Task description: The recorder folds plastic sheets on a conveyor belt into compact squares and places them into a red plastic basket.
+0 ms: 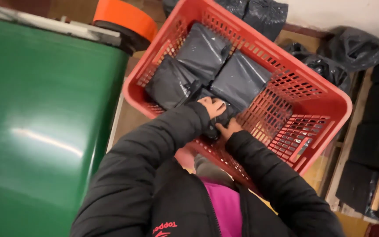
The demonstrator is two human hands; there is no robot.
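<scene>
Nearest the camera, black jacket sleeves (pixel 154 153) fill the lower middle, with a strip of pink shirt (pixel 227 206) between them; the body is cut off by the bottom edge. Both arms reach into a red crate (pixel 325 105) with slotted walls.

The left hand (pixel 213 106) lies on top of a black bag (pixel 219 120) at the crate's near wall, fingers curled down over it. The right hand (pixel 229 129) comes at the same bag from below, fingers bent against its underside. The bag sits pinched between the two hands, but most of it is hidden by them and by the cuffs, so its shape and size are hard to make out, and whether either hand fully closes around it cannot be told.

Just beyond the hands, three more flat black packets (pixel 202 50) lie side by side on the crate floor, touching one another.

Left of the crate runs a broad green surface (pixel 40 118), glossy, cut off at the left and bottom edges. At its far end an orange part (pixel 126 15) shows only partly.

Beyond and to the right, more dark bags (pixel 352 48) lie against a pale wall, and flat black packets rest on wooden slats (pixel 349 140) at the right edge, cropped.
</scene>
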